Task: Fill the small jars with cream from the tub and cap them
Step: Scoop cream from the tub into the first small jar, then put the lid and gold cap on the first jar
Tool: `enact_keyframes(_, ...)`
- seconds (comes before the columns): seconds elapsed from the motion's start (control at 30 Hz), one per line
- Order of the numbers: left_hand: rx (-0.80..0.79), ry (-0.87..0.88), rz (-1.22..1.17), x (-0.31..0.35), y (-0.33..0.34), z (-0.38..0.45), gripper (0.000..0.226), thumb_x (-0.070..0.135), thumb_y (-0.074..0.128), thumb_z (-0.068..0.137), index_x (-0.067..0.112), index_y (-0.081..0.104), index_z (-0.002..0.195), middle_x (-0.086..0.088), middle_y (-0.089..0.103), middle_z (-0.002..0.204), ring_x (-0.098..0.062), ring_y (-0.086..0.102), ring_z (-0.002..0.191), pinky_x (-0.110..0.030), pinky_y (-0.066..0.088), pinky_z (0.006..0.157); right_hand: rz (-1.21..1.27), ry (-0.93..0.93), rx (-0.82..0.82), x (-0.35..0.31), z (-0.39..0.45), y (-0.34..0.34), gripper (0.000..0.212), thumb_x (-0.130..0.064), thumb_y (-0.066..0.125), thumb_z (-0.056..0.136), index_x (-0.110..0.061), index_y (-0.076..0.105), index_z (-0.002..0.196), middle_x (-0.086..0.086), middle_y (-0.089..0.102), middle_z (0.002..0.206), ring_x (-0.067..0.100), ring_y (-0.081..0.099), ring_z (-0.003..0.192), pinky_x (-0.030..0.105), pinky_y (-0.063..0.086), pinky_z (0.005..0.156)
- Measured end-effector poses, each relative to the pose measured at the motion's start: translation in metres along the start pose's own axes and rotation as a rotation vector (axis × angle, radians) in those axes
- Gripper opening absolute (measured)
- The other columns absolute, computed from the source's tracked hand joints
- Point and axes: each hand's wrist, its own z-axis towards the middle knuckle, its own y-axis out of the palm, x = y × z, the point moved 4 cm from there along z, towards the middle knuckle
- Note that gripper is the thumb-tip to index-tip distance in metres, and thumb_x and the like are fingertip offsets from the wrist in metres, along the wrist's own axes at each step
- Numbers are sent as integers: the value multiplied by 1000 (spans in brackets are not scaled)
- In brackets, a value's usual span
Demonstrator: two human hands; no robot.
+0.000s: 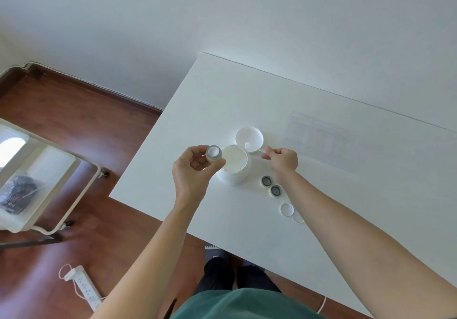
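1. Head view: the left hand (191,167) holds a small jar (214,153) beside the open tub (233,164) on the worktop (247,96), fingers curled around it; it already shows cream
2. The right hand (282,160) pinches a thin spatula (256,148) whose tip rests in the upturned tub lid (249,138)
3. Filling looks done for this jar; next comes capping, which needs a loose cap (287,209). Two empty jars (271,185) wait
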Motion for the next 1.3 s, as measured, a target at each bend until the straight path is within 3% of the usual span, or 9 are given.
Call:
enact_keyframes(0.2, -42, -4, -16, 0, 4, 2, 34, 4, 88, 69, 16, 71, 97, -1, 77, 95, -18, 74, 89, -24, 58, 79, 0, 7, -21, 5, 12, 8, 19, -27, 67, 87, -8, 65, 84, 1, 73, 75, 5, 43, 51, 22, 39, 57)
enact_keyframes(0.4, -87, 3, -12, 1, 13, 6, 34, 5, 88, 68, 20, 71, 94, 1, 77, 95, -18, 74, 88, -22, 56, 78, -97, -59, -25, 5, 17, 0, 26, -31, 66, 88, -6, 66, 85, 3, 73, 79, 6, 53, 61, 26, 46, 73)
enact_keyframes(0.6, -137, 6, 10, 3, 24, 8, 33, 8, 89, 67, 25, 72, 91, 2, 78, 93, -20, 74, 89, -32, 59, 83, -329, -225, 13, 1, 8, -49, 20, -13, 47, 94, -7, 66, 91, 7, 73, 87, 8, 56, 72, 15, 39, 51)
enact_keyframes(0.73, -176, 6, 28, 6, 34, 6, 32, 10, 88, 68, 23, 72, 92, 3, 78, 91, -17, 75, 87, -29, 58, 81, -580, -320, 31, 20, 1, -98, 28, 3, 44, 88, -2, 68, 100, 9, 69, 107, 23, 61, 99, 19, 41, 77)
enact_keyframes(0.83, -215, 2, 42, 8, 44, 4, 32, 11, 88, 69, 22, 72, 95, 3, 78, 89, -17, 75, 86, -24, 57, 76, -781, -279, -110, 41, -4, -111, 28, -4, 59, 84, -6, 63, 112, 10, 61, 114, 26, 55, 108, 22, 38, 82)
enact_keyframes(0.93, -252, 0, 67, 9, 54, 0, 33, 10, 87, 69, 22, 72, 96, 2, 78, 87, -17, 75, 86, -24, 56, 75, -831, -250, -196, 57, -13, -106, 41, -21, 71, 80, -11, 58, 117, 12, 53, 111, 27, 51, 102, 26, 38, 79)
enact_keyframes(1.07, -289, -5, 101, 8, 64, -3, 33, 13, 87, 69, 26, 71, 95, 1, 79, 84, -18, 75, 85, -29, 57, 80, -870, -242, -119, 60, -20, -97, 40, -28, 75, 76, -10, 54, 105, 9, 45, 102, 26, 48, 81, 28, 40, 71)
enact_keyframes(1.23, -312, 3, 115, 8, 71, -5, 32, 15, 87, 66, 26, 72, 92, 2, 78, 85, -19, 74, 83, -33, 59, 81, -940, -281, -97, 55, -20, -93, 9, -5, 56, 80, -9, 50, 84, 14, 52, 88, 25, 44, 74, 26, 30, 56)
enact_keyframes(1.3, -322, 6, 115, 8, 73, -6, 33, 14, 87, 66, 24, 72, 93, 1, 78, 87, -23, 74, 86, -37, 60, 86, -876, -285, -72, 53, -18, -96, 15, 2, 50, 80, -2, 60, 90, 16, 62, 92, 27, 51, 80, 25, 37, 59)
